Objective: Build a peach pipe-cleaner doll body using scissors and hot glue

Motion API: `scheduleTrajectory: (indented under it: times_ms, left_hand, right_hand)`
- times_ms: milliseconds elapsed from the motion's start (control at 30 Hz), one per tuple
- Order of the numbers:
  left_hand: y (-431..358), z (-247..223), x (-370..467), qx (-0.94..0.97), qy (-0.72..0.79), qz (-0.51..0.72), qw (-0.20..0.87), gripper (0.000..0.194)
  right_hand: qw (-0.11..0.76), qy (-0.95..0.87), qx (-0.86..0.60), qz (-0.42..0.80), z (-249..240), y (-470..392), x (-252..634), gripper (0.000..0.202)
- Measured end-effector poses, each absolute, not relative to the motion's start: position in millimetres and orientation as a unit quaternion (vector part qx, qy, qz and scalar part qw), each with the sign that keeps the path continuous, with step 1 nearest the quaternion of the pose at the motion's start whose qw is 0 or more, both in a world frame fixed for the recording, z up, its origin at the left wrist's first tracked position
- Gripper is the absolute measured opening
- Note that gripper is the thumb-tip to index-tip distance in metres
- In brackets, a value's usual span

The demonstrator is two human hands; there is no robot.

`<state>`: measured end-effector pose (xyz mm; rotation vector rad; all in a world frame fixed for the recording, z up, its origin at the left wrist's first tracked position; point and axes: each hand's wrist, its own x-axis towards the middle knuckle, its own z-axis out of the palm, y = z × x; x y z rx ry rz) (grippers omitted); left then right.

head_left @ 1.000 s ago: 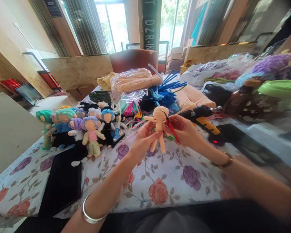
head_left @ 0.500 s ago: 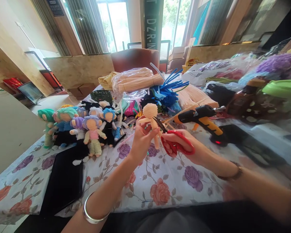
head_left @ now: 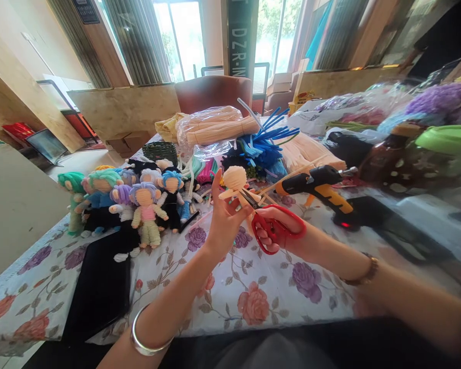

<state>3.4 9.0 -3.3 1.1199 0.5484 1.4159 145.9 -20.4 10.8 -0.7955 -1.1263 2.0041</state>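
Observation:
My left hand (head_left: pixel 227 218) is closed around the body of a bare, peach-coloured pipe-cleaner doll (head_left: pixel 235 178). The doll's round head is upright and its arms stick out to the sides; its lower body is partly hidden by my fingers. Red-handled scissors (head_left: pixel 278 230) are in my right hand (head_left: pixel 286 223), with fingers through the loops. Their blades point up and left and lie against the doll's torso just below the head, close to my left fingertips. Whether anything is between the blades I cannot tell.
Finished dolls (head_left: pixel 146 202) with coloured hair stand in a group at the left, behind a black tablet-like slab (head_left: pixel 100 282). A black-and-orange glue gun (head_left: pixel 318 187) is on the right. Wrapped peach pipe cleaners (head_left: pixel 218 125) and blue stems (head_left: pixel 271 146) are piled at the back.
The scissors have shifted slightly left and their blades look closer together. My left index finger has lifted away from the doll, and the doll has tilted a little.

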Motion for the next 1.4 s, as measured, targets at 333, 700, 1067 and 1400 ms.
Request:
scheduleTrajectory:
  times_ms: [333,700,1067,1400]
  left_hand:
    - [8.6,-6.8,4.9,0.528,0.218,0.608,0.551,0.091]
    - [7.5,-3.8,6.4,0.511,0.230,0.624,0.544,0.092]
    - [4.9,-0.7,7.5,0.529,0.238,0.636,0.509,0.085]
    - [5.0,-1.8,7.4,0.513,0.240,0.640,0.519,0.087]
  right_hand:
    - [0.376,-0.426,-0.309,0.763,8.0,-23.7,142.2,0.033]
    - [0.377,-0.392,-0.308,0.781,8.5,-29.6,137.7,0.035]
    - [0.341,-0.319,-0.281,0.838,7.4,-27.7,140.3,0.034]
    - [0.338,-0.279,-0.246,0.865,6.7,-25.4,141.3,0.034]
